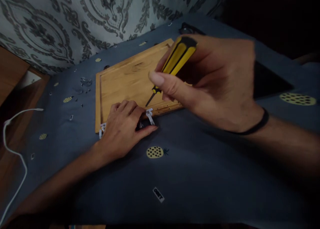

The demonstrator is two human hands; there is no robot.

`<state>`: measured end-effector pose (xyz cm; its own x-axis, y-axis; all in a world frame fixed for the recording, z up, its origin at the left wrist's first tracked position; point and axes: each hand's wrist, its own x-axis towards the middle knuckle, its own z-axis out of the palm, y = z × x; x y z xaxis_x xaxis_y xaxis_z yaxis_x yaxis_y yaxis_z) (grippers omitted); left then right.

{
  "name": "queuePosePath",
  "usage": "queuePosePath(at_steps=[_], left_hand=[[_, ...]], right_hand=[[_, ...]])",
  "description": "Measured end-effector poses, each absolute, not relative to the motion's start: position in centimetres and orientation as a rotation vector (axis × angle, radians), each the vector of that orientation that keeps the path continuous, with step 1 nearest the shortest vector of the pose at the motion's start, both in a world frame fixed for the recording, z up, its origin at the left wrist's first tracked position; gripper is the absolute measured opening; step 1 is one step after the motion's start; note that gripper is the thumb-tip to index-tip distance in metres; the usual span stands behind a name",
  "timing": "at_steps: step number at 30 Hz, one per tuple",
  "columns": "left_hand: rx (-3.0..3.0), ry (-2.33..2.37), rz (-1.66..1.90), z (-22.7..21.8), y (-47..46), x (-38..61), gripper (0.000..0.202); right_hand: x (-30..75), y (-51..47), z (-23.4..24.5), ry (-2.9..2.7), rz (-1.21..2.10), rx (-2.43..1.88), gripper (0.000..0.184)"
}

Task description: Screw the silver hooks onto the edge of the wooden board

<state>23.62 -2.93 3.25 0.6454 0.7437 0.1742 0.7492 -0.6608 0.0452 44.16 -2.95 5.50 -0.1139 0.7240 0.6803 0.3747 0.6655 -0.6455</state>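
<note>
A yellow and black screwdriver is gripped in my right hand, its shaft slanting down to the left. The tip hovers close to a small metal bracket at the front edge of a wooden board. My left hand is closed over that edge, fingers on top and thumb in front, around the metal fitting. Another metal end shows left of these fingers; the part between is hidden by my hand. Small holes run along the board's edge to the right.
Blue cloth with pineapple prints lies under the board. Left of it are small loose hardware pieces. A white cable runs along the left side. A dark object lies behind the board, near a patterned backdrop.
</note>
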Motion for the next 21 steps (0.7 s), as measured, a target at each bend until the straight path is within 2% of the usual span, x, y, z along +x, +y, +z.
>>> queuePosePath(at_steps=[14,21], left_hand=[[-2.779,-1.218,-0.261,3.0,-2.9,23.5,0.041],[-2.796,-1.203,-0.244,2.9,-2.9,23.4,0.043]], right_hand=[[43.7,-2.7,4.7,-1.707,0.523,-0.957,0.022],[43.8,-2.9,5.3,-1.847,0.387,-0.985,0.016]])
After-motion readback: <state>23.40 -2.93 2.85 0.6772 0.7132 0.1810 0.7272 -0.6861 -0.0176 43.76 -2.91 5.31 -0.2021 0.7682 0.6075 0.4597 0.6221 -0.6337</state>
